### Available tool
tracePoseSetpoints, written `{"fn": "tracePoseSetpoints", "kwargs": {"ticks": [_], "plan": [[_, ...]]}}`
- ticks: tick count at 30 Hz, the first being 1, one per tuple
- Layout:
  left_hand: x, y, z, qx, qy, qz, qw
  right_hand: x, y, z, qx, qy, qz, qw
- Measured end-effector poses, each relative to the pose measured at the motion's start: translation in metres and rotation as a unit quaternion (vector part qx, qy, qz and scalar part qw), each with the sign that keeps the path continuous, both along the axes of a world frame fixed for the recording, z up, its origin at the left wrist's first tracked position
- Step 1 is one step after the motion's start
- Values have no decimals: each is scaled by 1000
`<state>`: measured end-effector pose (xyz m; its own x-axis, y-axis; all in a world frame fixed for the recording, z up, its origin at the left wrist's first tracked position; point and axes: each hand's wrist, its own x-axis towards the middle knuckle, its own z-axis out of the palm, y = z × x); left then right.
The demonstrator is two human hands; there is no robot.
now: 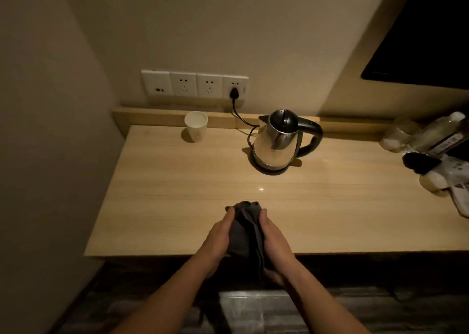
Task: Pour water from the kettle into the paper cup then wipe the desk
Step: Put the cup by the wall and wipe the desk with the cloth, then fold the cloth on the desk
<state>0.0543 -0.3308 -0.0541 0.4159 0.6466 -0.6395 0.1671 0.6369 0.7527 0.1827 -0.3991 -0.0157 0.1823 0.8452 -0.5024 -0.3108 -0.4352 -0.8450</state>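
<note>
A steel kettle with a black lid and handle stands on its base at the back middle of the wooden desk, lid closed. A white paper cup stands upright at the back left, by the raised ledge. At the desk's front edge I hold a bunched dark grey cloth between both hands. My left hand grips its left side and my right hand grips its right side. The cloth's top rests on or just above the desk; its lower part hangs past the edge.
A row of wall sockets sits above the ledge, with the kettle's black cord plugged into the rightmost one. Plastic bottles and packets crowd the right end of the desk. A dark screen hangs at the upper right. A wall closes the left side.
</note>
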Motion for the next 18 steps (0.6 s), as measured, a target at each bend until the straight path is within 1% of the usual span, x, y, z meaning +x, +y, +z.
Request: {"fn": "tracePoseSetpoints", "kwargs": {"ticks": [1, 2, 3, 4, 5, 7, 9, 13, 15, 18], "plan": [[-8, 1, 9, -9, -5, 29, 1000, -13, 7, 8, -9, 84, -14, 996], [-16, 6, 17, 10, 9, 50, 999, -26, 15, 14, -9, 154, -21, 988], [-25, 13, 22, 47, 31, 63, 996, -37, 24, 15, 0, 195, -23, 980], [-35, 22, 29, 89, 61, 68, 992, -46, 34, 15, 11, 215, -23, 976], [-44, 33, 35, 124, 89, 75, 985, -54, 44, 16, 16, 211, -16, 977], [-61, 56, 45, 181, 126, 92, 971, -70, 67, 15, 2, 163, -20, 986], [-80, 83, 50, 224, 156, 99, 957, -83, 94, 16, -39, 93, -27, 995], [-115, 135, 50, 253, 192, 112, 942, -111, 156, 13, -61, -1, 4, 998], [-130, 161, 44, 251, 187, 118, 942, -128, 191, 5, -66, -92, 6, 994], [-146, 205, 33, 249, 174, 138, 943, -148, 246, -9, -61, -258, 22, 964]]}}
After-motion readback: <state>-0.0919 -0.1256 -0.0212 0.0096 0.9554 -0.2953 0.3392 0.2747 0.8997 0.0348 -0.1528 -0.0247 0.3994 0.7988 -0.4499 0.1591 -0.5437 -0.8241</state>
